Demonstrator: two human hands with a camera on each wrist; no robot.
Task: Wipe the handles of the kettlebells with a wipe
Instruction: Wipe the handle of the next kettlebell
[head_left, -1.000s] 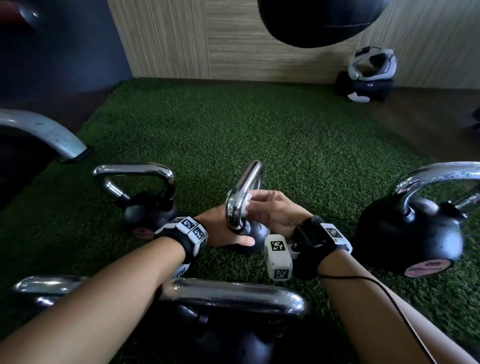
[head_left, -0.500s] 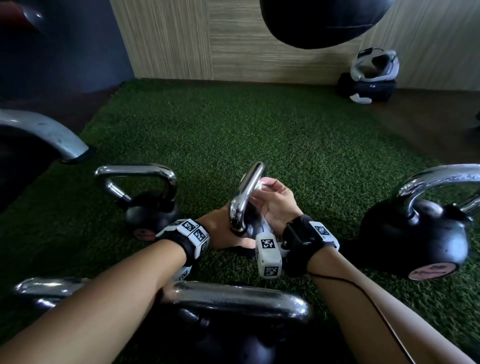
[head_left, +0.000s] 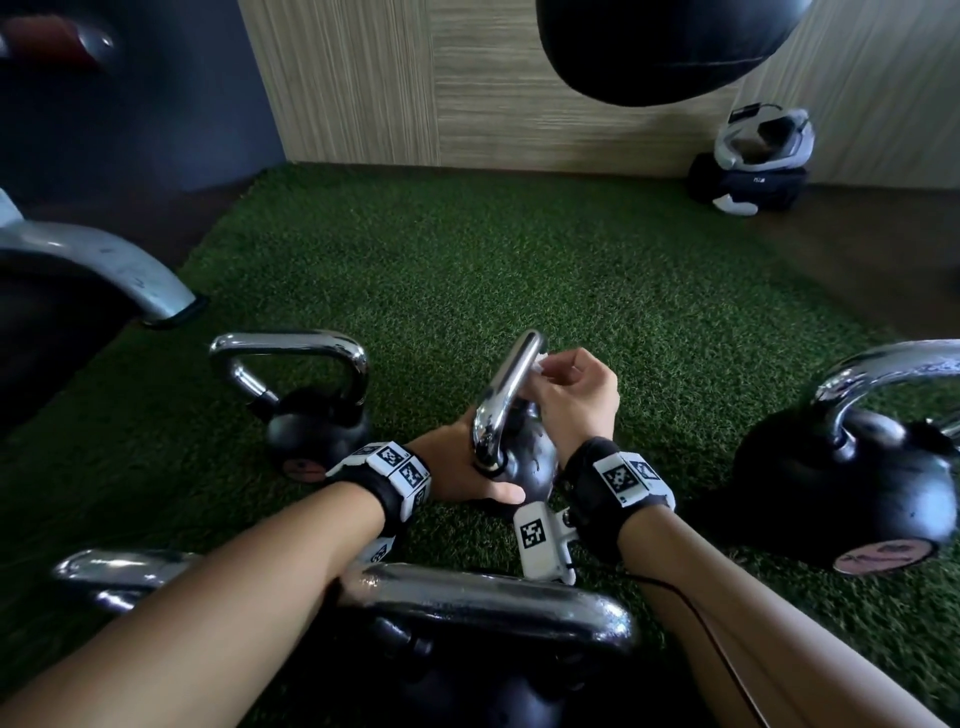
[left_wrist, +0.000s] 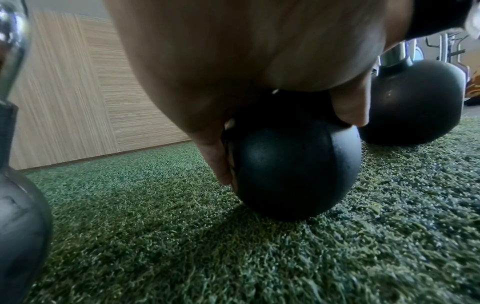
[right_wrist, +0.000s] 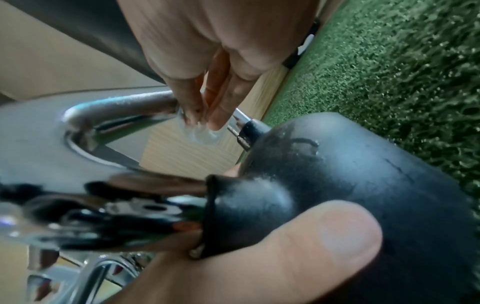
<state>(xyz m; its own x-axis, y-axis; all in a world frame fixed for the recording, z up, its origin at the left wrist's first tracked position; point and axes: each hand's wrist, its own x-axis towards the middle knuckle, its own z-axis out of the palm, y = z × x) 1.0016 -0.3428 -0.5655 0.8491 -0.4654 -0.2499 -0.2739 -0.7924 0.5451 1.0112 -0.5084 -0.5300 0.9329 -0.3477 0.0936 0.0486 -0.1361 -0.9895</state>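
Note:
A small black kettlebell (head_left: 524, 462) with a chrome handle (head_left: 506, 395) stands on the green turf in the middle of the head view. My left hand (head_left: 457, 467) grips its round body (left_wrist: 293, 170) from the left, thumb (right_wrist: 298, 246) across the front. My right hand (head_left: 571, 384) holds a small white wipe (head_left: 540, 364) against the top of the handle's far side. In the right wrist view the fingertips (right_wrist: 205, 115) press the wipe (right_wrist: 202, 135) onto the chrome bar (right_wrist: 124, 107). Most of the wipe is hidden by the fingers.
Other kettlebells stand around: one at left (head_left: 311, 415), a large one at right (head_left: 852, 483), and one close in front under my forearms (head_left: 467, 613). A grey machine leg (head_left: 104, 270) sits far left. A black ball (head_left: 660, 47) hangs above. Bags (head_left: 753, 166) lie by the wooden wall.
My right hand has slid up the handle from near its base to its top, wipe held against the chrome. The left hand has stayed on the kettlebell's body.

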